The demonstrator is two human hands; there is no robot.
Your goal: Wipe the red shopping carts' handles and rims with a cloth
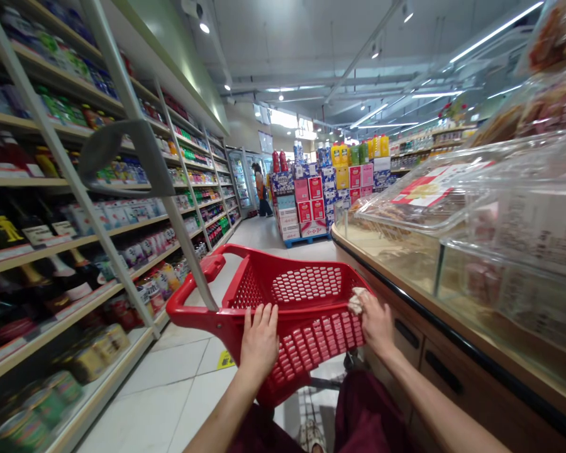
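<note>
Well to the left of your left grip (260, 336), the shelves (125, 283) run away from you, full of bottles, tins and packs. Nearer to that grip, just to its left, is the red handle (182, 299), with no hand on it. Your left grip rests on the cart's near rim, fingers close together and laid over the edge; the thumb is hidden, so you cannot tell whether it clamps. The cart (306, 309) stands upright in front of you, spanning the space between both grips and reaching beyond them. At its right end, your right grip (376, 318) is closed on a cloth (356, 301), which you hold at the corner of the rim. As far as this shows, the cloth is in place at that corner; the red handle and the rim beside your left grip lie away from it. Which parts it has covered, and how much is left, you cannot tell: the red plastic gives no clear sign. Right of your right grip is the table (422, 349), with clear packs (434, 185) above it.
</note>
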